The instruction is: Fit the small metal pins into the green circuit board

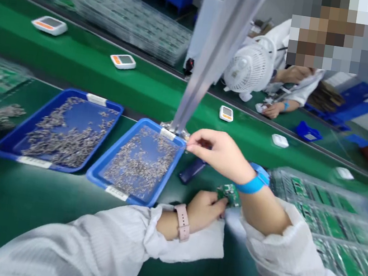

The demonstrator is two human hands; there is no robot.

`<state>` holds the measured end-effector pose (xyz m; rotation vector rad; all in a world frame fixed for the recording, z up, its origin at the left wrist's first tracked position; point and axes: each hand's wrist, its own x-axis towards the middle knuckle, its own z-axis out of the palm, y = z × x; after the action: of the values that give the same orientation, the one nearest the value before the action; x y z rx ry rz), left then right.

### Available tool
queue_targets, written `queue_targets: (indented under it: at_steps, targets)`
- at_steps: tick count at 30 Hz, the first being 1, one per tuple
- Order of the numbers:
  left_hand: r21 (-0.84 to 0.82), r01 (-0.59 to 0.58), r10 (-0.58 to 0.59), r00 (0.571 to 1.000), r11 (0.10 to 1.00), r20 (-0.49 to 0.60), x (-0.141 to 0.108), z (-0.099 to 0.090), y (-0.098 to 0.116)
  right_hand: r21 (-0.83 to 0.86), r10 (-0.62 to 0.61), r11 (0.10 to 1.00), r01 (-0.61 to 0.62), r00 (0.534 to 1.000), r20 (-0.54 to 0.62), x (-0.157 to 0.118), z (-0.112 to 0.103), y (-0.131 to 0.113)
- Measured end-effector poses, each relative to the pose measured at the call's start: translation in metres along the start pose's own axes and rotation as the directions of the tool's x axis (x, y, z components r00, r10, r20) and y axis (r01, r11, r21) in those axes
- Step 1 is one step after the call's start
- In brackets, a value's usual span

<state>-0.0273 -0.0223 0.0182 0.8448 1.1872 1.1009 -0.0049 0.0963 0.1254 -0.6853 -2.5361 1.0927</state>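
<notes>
In our left hand [206, 212] we hold a small green circuit board [227, 196], silvery components [231, 190] on its visible face, its near edge partly covered.

Left of centre sits the first tray [80, 116], and right beside it, mid-frame, the second tray [149, 151], small parts [73, 147] in both! A post [197, 80] rises behind the second; the right hand [221, 154] is just by its upper right corner, the left hand [203, 211] lower, at a circuit board [229, 193], cases [279, 188] far right.
</notes>
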Motion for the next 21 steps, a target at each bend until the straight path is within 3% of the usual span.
queue_targets:
  at_steps: [2, 5, 10, 12, 15, 21]
  targets:
    - [-0.019, 0.026, -0.025, 0.998, 0.999, 0.053, 0.013, 0.025, -0.017, 0.049, 0.087, 0.996, -0.081, 0.988, -0.129, -0.04, -0.028, 0.006]
    - [-0.058, 0.035, -0.032, 0.998, 0.998, 0.049, 0.019, 0.035, -0.028, 0.123, 0.212, 0.976, -0.181, 0.918, -0.335, -0.103, -0.051, 0.036]
    - [-0.119, 0.057, -0.057, 0.998, 0.991, 0.0, 0.016, 0.028, -0.023, 0.202, 0.383, 0.924, -0.326, 0.749, -0.541, -0.176, -0.046, 0.117]
    - [-0.145, 0.074, -0.077, 0.997, 0.987, -0.017, 0.016, 0.028, -0.023, 0.12, 0.391, 0.909, -0.399, 0.717, -0.578, -0.188, -0.039, 0.144]
    - [-0.159, 0.091, -0.1, 0.994, 0.983, -0.046, 0.015, 0.029, -0.029, -0.003, 0.37, 0.887, -0.461, 0.715, -0.594, -0.195, -0.029, 0.168]
    - [-0.161, 0.108, -0.122, 0.989, 0.981, -0.079, 0.013, 0.026, -0.032, 0.068, 0.381, 0.893, -0.445, 0.665, -0.643, -0.198, -0.023, 0.172]
